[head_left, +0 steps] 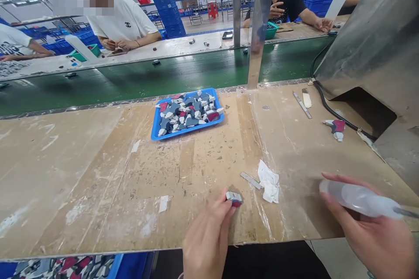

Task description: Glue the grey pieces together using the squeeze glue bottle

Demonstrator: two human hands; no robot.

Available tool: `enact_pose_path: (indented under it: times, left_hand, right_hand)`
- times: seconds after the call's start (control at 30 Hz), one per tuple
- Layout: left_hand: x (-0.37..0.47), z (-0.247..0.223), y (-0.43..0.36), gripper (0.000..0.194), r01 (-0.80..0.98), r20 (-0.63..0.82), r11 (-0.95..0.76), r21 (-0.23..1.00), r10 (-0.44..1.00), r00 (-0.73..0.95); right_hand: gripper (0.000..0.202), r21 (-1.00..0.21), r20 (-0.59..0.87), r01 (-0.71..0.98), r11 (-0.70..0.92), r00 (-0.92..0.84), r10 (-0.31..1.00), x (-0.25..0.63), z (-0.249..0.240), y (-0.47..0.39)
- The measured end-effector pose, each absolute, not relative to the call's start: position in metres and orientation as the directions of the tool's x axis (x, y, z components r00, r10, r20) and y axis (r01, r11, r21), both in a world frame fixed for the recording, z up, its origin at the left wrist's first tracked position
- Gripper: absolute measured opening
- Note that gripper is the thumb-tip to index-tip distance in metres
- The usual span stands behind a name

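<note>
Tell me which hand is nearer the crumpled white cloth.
Left. The left hand, holding a small part, is just left of the cloth; the right hand is farther off to its right.

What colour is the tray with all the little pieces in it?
Bright blue. The tray shows best in the head view.

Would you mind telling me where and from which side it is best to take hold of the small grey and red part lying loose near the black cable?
Probably across the grey and red part's red middle, coming straight down from above. It lies flat on the table with pale, narrower ends, so the middle looks the widest hold. The black cable runs just behind it, so keep fingers to the near side.
</note>
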State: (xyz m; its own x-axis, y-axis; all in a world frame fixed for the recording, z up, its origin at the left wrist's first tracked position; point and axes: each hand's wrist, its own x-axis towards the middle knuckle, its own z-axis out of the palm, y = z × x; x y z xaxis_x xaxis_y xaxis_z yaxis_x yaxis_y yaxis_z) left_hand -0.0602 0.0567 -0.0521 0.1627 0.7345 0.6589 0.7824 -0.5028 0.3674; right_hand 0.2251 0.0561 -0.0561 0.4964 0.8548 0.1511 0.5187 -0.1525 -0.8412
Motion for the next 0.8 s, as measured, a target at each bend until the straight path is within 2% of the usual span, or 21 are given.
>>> enact_pose_path:
  times: [0.13, 0.23, 0.3, 0.47, 0.6, 0.7, 0.8]
  left_hand:
    - [-0.059, -0.055, 0.055, 0.027, 0.795, 0.71, -0.524, 0.307, 0.682, 0.176]
    - [-0.059, -0.058, 0.052, 0.033, 0.782, 0.713, -0.538, 0.315, 0.678, 0.179]
    - [-0.059, -0.059, 0.049, 0.035, 0.778, 0.709, -0.536, 0.328, 0.684, 0.172]
    - [-0.06, -0.059, 0.048, 0.031, 0.789, 0.716, -0.529, 0.313, 0.678, 0.17]
    - [-0.06, -0.056, 0.049, 0.036, 0.784, 0.69, -0.525, 0.331, 0.701, 0.179]
    - [-0.058, -0.054, 0.047, 0.041, 0.774, 0.683, -0.522, 0.359, 0.712, 0.162]
    - [-0.056, -0.053, 0.046, 0.041, 0.765, 0.69, -0.52, 0.381, 0.71, 0.139]
  right_hand:
    - [0.053, -0.945, 0.19, 0.326, -0.002, 0.553, 0.812, 0.209, -0.056, 0.042]
    - [0.057, -0.961, 0.227, 0.247, 0.122, 0.458, 0.86, 0.195, -0.056, 0.038]
    - [0.052, -0.967, 0.239, 0.182, 0.18, 0.395, 0.887, 0.184, -0.054, 0.038]
    - [0.044, -0.996, 0.048, -0.053, 0.078, 0.422, 0.905, 0.155, -0.042, 0.039]
    - [0.04, -0.998, 0.036, -0.038, 0.054, 0.365, 0.93, 0.145, -0.036, 0.037]
    - [0.037, -0.998, 0.009, 0.058, -0.01, 0.326, 0.945, 0.144, -0.035, 0.036]
    - [0.042, -0.989, 0.013, 0.146, -0.033, 0.3, 0.954, 0.142, -0.032, 0.036]
